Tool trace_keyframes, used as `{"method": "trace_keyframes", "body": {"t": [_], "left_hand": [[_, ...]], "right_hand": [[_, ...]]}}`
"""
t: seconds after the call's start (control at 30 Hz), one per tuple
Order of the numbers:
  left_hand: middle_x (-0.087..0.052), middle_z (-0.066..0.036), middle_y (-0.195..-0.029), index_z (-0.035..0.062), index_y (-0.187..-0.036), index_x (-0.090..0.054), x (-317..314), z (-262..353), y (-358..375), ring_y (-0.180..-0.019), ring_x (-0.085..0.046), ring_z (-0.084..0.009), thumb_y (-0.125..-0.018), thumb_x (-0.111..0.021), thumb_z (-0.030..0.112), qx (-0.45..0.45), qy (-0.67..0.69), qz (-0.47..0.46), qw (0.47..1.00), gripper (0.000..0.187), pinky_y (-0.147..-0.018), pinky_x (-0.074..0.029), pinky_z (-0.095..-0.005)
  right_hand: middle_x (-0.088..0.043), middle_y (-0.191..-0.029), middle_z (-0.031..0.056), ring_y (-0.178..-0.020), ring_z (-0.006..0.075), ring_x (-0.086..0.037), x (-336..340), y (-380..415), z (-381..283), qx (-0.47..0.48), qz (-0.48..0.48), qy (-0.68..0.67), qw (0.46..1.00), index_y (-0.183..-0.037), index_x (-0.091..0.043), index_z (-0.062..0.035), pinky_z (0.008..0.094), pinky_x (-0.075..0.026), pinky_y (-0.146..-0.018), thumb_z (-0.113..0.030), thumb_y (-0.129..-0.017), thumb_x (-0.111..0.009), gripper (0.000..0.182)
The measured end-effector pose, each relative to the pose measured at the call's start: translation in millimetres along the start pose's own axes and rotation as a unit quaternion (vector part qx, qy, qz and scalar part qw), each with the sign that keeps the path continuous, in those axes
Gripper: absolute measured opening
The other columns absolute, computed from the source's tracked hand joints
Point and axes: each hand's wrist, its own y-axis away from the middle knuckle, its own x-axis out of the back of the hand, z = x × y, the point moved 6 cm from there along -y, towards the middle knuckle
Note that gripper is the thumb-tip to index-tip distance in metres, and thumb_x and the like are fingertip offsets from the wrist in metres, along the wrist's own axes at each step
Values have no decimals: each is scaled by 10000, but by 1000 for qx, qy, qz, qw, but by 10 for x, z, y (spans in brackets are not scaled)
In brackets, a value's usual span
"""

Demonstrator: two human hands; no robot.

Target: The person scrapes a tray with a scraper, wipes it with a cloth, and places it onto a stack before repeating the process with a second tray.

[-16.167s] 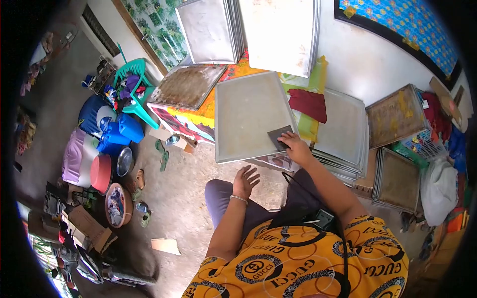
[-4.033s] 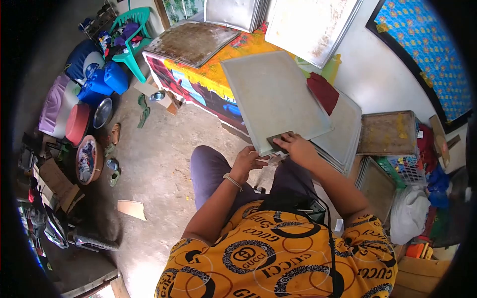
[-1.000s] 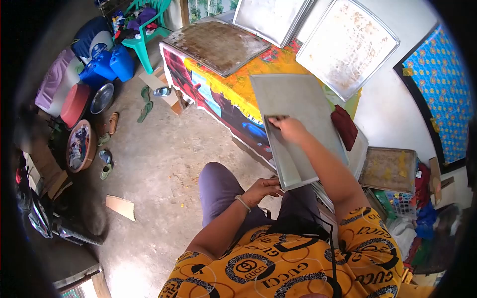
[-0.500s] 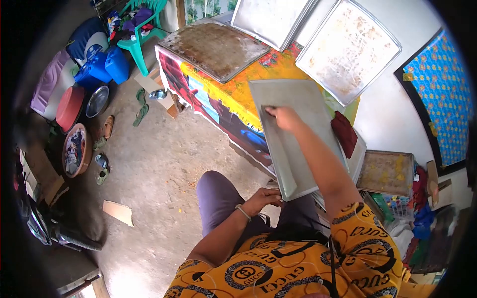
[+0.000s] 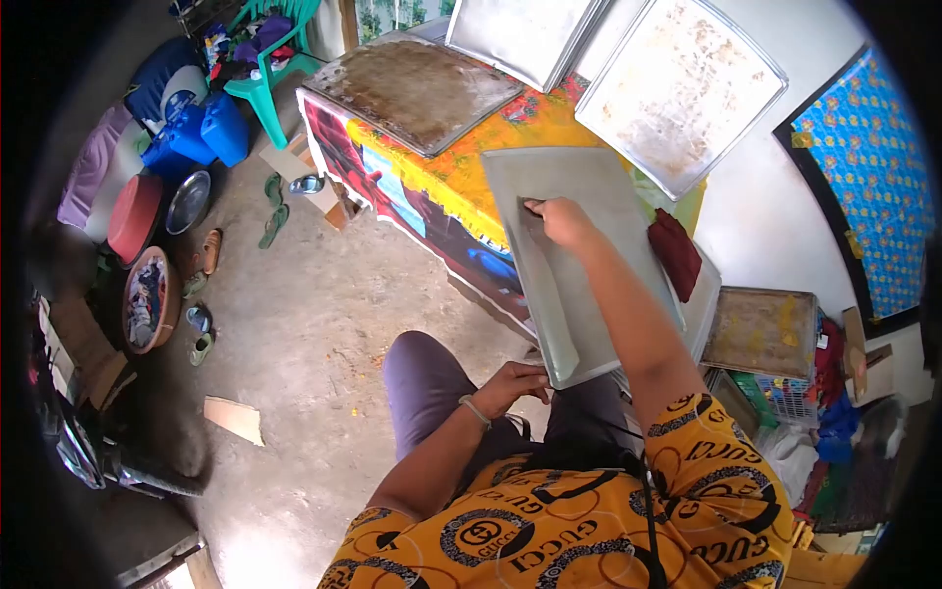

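Note:
A grey metal tray (image 5: 608, 265) leans at a slant between my lap and the cloth-covered table. My left hand (image 5: 517, 385) grips its lower left corner. On the tray's upper left part, my right hand (image 5: 561, 222) presses with curled fingers; a small dark thing shows at the fingertips, too small to make out. A smooth lighter streak runs down the tray's left side below that hand. A dark red cloth (image 5: 675, 255) hangs over the tray's right edge.
A stained tray (image 5: 417, 90) lies on the table (image 5: 471, 187). Other trays (image 5: 684, 98) lean against the wall. A brown tray (image 5: 760, 332) tops a crate at the right. Sandals (image 5: 275, 226), basins (image 5: 152, 299), blue jugs (image 5: 226, 128) and a cardboard piece (image 5: 234, 420) are at the left.
The view has shifted slightly. My right hand has moved a little on the tray's surface, and my left hand still holds the corner.

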Motion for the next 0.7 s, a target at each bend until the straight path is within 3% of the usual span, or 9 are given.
{"method": "trace_keyframes", "body": {"t": [0.03, 0.13, 0.2, 0.3, 0.33, 0.47, 0.57, 0.7], "left_hand": [[-656, -101, -955, -64, -1117, -607, -5, 9, 19, -783, -637, -177, -887, -590, 146, 0, -6, 5, 1000, 313, -791, -504, -311], [-656, -102, -966, -63, -1124, -604, 17, -5, 18, -796, -639, -176, -887, -589, 139, -3, -24, 4, 1000, 312, -796, -506, -312], [-656, -102, -968, -65, -1123, -604, 40, -25, 12, -798, -640, -173, -887, -588, 140, 2, -25, 3, 1000, 313, -795, -506, -311], [-664, -116, -902, -77, -1060, -621, 18, -43, -1, -788, -646, -182, -880, -591, 137, 18, -9, 16, 1000, 282, -794, -502, -314], [-665, -120, -882, -79, -1041, -625, 11, 0, 3, -784, -647, -184, -879, -592, 138, 16, -13, 13, 1000, 273, -792, -500, -312], [-666, -124, -836, -74, -978, -641, -10, 54, -31, -767, -648, -184, -875, -596, 152, -6, -9, 12, 1000, 253, -775, -498, -302], [-665, -122, -846, -72, -978, -645, -8, 77, -5, -762, -647, -182, -875, -599, 150, -16, -29, 15, 999, 249, -775, -501, -305], [-665, -116, -866, -68, -993, -646, 9, 21, -17, -760, -646, -178, -877, -600, 143, -2, -2, 20, 1000, 245, -780, -502, -303]], "right_hand": [[-641, -1029, 179, -907, 353, -623, 30, -17, -24, 15, 17, -2, 1000, -1184, -604, -153, 424, -490, -816, -169, -913, -449, 312], [-614, -1120, 160, -994, 339, -598, -97, 531, -188, -64, -120, -14, 991, -1218, -575, -174, 416, -472, -862, -182, -927, -418, 331], [-554, -1223, 151, -1077, 339, -554, -197, 1071, -339, 55, -10, 72, 996, -1250, -538, -168, 426, -458, -888, -165, -924, -404, 353], [-493, -1282, 172, -1118, 350, -523, -170, 1316, -494, -19, -68, 67, 995, -1266, -516, -154, 442, -448, -898, -178, -928, -393, 360], [-559, -1171, 192, -1049, 349, -565, -156, 1264, -512, -14, -18, 94, 995, -1245, -525, -120, 446, -471, -858, -169, -933, -383, 347], [-637, -984, 182, -912, 353, -629, -60, 731, -375, -68, 35, 133, 988, -1158, -544, -61, 444, -519, -744, -136, -915, -407, 289], [-638, -969, 192, -856, 345, -645, 39, 690, -472, -94, -35, 67, 993, -1134, -536, -30, 437, -528, -716, -127, -915, -399, 276], [-656, -862, 173, -733, 335, -653, -17, 873, -622, -56, -30, 116, 991, -1187, -517, -31, 434, -524, -623, -102, -867, -442, 336]]}}
